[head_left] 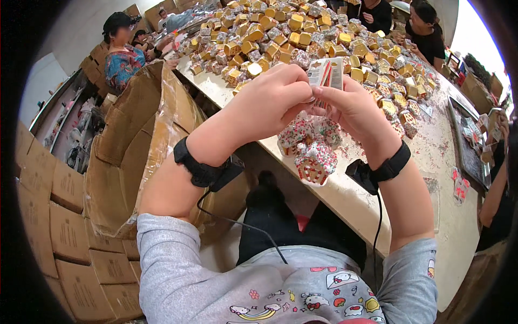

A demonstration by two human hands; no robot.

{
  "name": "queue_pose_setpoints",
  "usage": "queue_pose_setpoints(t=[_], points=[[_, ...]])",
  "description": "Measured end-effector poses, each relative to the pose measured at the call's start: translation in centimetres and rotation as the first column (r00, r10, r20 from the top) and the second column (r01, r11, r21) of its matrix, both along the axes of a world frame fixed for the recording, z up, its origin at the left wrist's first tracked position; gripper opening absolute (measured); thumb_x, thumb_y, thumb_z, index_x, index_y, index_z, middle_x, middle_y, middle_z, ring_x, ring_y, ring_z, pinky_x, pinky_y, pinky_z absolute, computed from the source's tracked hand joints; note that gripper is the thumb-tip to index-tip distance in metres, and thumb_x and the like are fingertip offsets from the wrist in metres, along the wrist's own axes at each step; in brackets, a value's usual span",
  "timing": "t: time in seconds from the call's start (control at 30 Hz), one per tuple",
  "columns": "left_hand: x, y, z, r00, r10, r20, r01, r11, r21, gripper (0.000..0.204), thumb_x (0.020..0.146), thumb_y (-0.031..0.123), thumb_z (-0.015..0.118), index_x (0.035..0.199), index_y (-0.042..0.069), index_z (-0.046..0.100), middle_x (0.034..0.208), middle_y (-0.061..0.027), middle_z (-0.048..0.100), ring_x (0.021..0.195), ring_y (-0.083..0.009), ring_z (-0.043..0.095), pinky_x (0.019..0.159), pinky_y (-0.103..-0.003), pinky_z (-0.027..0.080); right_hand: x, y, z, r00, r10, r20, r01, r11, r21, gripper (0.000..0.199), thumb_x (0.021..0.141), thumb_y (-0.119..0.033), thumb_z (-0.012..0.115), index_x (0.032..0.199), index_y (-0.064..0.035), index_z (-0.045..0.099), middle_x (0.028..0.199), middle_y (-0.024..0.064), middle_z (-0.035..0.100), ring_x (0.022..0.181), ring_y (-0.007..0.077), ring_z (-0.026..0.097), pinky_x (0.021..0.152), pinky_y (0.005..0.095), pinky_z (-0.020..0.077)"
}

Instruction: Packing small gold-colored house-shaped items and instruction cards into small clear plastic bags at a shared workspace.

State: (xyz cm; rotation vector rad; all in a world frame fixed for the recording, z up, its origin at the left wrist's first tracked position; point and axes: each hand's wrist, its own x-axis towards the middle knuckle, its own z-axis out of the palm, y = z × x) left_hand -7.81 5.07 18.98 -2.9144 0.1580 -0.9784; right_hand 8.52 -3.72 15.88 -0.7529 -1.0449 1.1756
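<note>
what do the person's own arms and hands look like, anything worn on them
The left hand and right hand are ungloved. Near each wrist sits a black strap carrying a small black box with a thin dark cable. The short sleeves are grey; the right one shows a small colourful print.

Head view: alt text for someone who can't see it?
Left hand and right hand hold printed cards above a table, near sprinkle-covered ornaments. A heap of similar ornaments lies beyond; an open cardboard box stands left.

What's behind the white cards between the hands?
Around the white cards, a heap of gold and sprinkle-covered pieces shows on the table; whatever's directly behind is covered.
</note>
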Motion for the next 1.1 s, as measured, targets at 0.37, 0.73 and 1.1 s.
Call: queue_pose_setpoints(t=[0.37, 0.73, 1.1], points=[[-1.0, 2.0, 3.6, 0.919, -0.257, 0.298, 0.38, 0.384, -0.841, 0.008, 0.09, 0.01, 0.047, 0.089, 0.003, 0.049, 0.077, -0.0036, 0.054, 0.075, -0.0106, 0.055, 0.071, -0.025, 0.045, 1.3, -0.2, -1.0, 0.963, 0.009, 0.268, 0.006, 0.998, -0.055, 0.018, 0.076, -0.007, 0.058, 0.094, -0.0027, 0.057, 0.082, 0.0023, 0.059, 0.07, 0.0084, 0.053, 0.064, 0.023, 0.0435], [0.8, -1.1, 10.2, 0.992, -0.036, 0.125, -0.002, 0.956, 0.295, 0.015, 0.078, 0.002, 0.054, 0.076, 0.001, 0.04, 0.065, -0.0151, 0.047, 0.06, -0.0287, 0.05, 0.055, -0.034, 0.04, 2.6, -2.6, -2.5, 0.811, -0.123, 0.573, 0.198, 0.978, -0.071, 0.021, 0.079, -0.003, 0.057, 0.099, -0.0026, 0.058, 0.088, 0.0014, 0.062, 0.077, 0.0073, 0.055, 0.069, 0.0236, 0.0454], [1.8, -0.8, 9.9, 0.992, -0.048, 0.116, 0.001, 0.928, 0.373, 0.011, 0.078, 0.001, 0.052, 0.075, 0.001, 0.041, 0.062, -0.0142, 0.044, 0.056, -0.0272, 0.046, 0.054, -0.034, 0.039, 3.7, -4.9, -4.2, 0.627, -0.44, 0.643, 0.454, 0.877, 0.158, 0.031, 0.079, -0.01, 0.058, 0.108, -0.0015, 0.053, 0.098, 0.0076, 0.058, 0.09, 0.0154, 0.055, 0.078, 0.0277, 0.0455]])
